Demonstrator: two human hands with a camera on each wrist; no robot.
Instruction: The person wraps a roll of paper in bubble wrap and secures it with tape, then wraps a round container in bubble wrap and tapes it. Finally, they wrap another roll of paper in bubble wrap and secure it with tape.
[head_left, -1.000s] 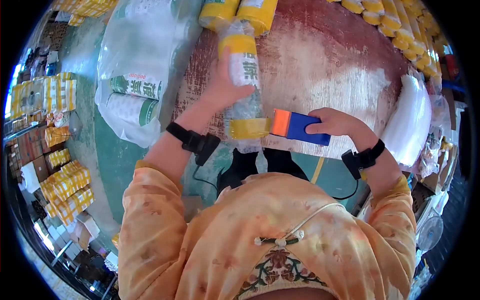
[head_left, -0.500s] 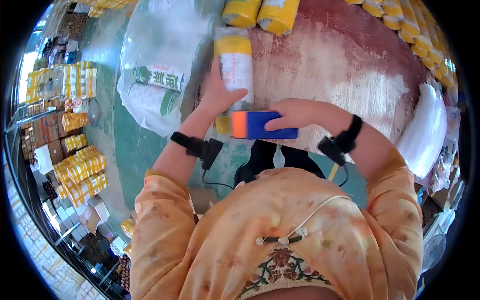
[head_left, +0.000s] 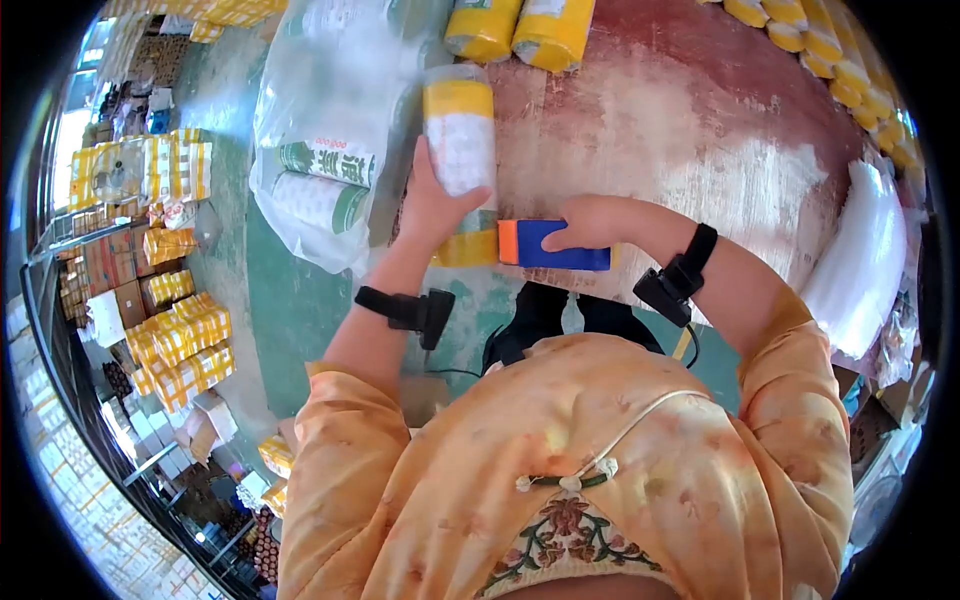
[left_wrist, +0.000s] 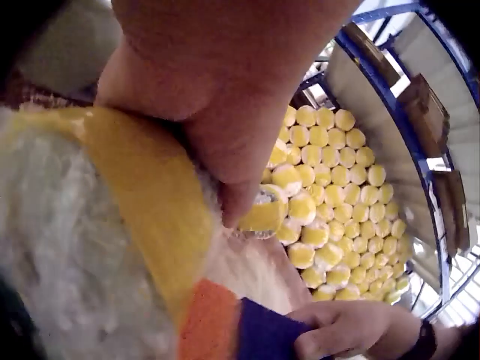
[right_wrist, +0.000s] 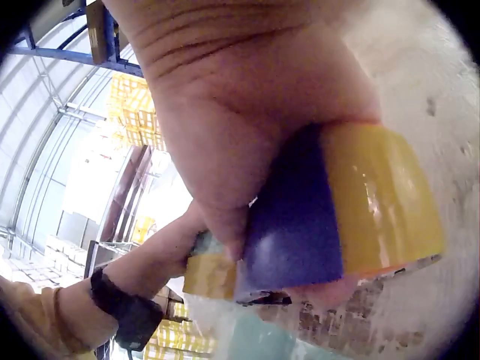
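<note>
A cylindrical package in clear wrap lies on the table, with yellow tape around both ends. My left hand grips it, thumb across the top and fingers along its left side. In the left wrist view, the package's near taped end fills the lower left. My right hand holds a blue tape dispenser with an orange end right at the package's near yellow band. A broad glossy yellow roll of tape shows beside the blue body in the right wrist view.
Left of the package lies a clear plastic bag holding several printed rolls. Two yellow-ended packages lie beyond it. More yellow packages are stacked at the far right, above white sheeting. The worn red-brown tabletop ends near my body.
My right hand has carried the dispenser left to the package, over its near end, then slightly back right. The package has turned under my left hand, taking its green lettering out of sight.
</note>
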